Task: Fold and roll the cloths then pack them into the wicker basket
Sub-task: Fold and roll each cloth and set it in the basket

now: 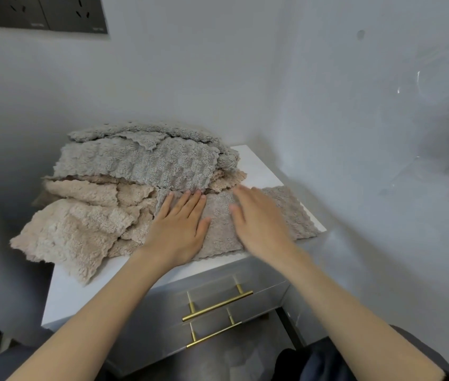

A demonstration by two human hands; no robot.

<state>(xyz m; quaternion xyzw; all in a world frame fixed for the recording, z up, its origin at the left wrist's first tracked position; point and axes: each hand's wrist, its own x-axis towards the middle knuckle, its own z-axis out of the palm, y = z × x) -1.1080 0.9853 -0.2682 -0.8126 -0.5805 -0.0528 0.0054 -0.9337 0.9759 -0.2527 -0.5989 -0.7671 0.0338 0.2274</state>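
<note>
The one cloth you have laid out flat (286, 213) is a taupe, ribbed square with a scalloped edge. It lies on the front right part of the white surface (256, 166), with its right corner reaching the surface's edge.

Both of your hands are on it. Your left hand (180, 226) presses palm-down on its left half, with the fingers straight and slightly spread and the fingertips near the foot of the heap. Your right hand (259, 221) is blurred. Its fingers look straight and together and it grips nothing, but you cannot tell whether it bears on the cloth or only skims it.

Just behind and to the left is the heap of loose cloths (135, 188), touching the flat one. You can count at least two grey cloths (140, 160) on top. Under and before them are several beige cloths (69, 232), too crumpled and overlapped for an exact count. One of these hangs over the front left of the surface.

Below the surface are two grey drawers, each with one brass bar handle, an upper (217, 305) and a lower (213, 335). A pale wall (190, 78) stands behind, with a dark socket panel (39, 12) at its top left.
</note>
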